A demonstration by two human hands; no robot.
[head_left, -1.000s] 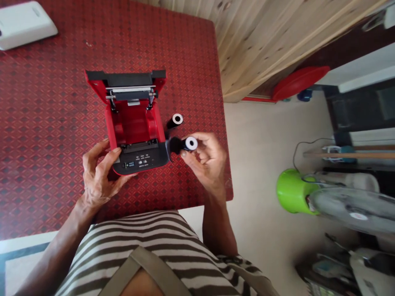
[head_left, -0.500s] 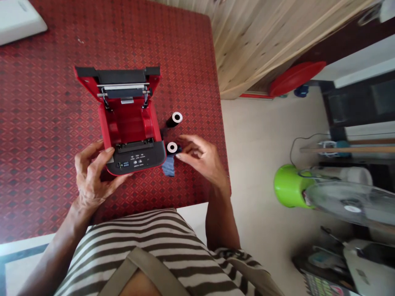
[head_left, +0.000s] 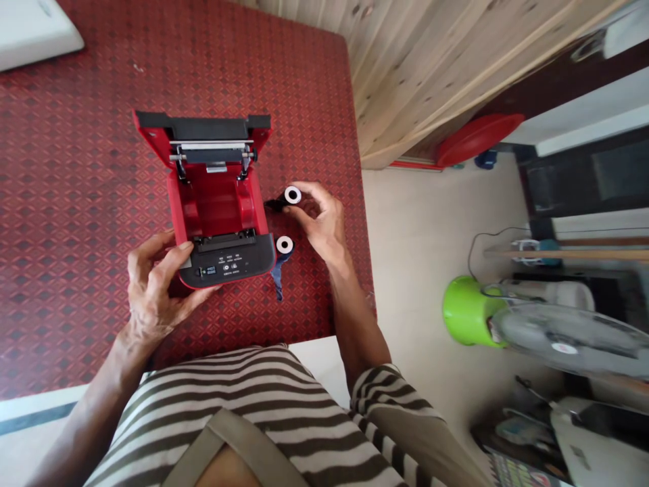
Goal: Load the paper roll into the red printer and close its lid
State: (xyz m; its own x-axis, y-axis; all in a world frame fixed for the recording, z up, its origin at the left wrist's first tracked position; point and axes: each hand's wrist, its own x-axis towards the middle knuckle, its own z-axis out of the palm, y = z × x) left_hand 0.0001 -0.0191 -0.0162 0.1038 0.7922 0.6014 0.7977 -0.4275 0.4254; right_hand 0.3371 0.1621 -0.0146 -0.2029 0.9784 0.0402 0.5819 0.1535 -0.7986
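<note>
Reaching beyond the front of the open red receipt printer [head_left: 218, 210], the right hand [head_left: 317, 220] now curls its fingers [head_left: 309, 193] around the farther black roll with a white core [head_left: 288, 198], which lay untouched a moment ago. The nearer black roll [head_left: 284, 245], held in that hand a second ago, now rests just beside the printer's dark front panel, a strip of blue cloth [head_left: 277, 281] trailing below it. The left hand [head_left: 155, 287] stays wrapped around the printer's front left corner, thumb on top, while the printer sits on the red patterned table cover [head_left: 76, 203].
</note>
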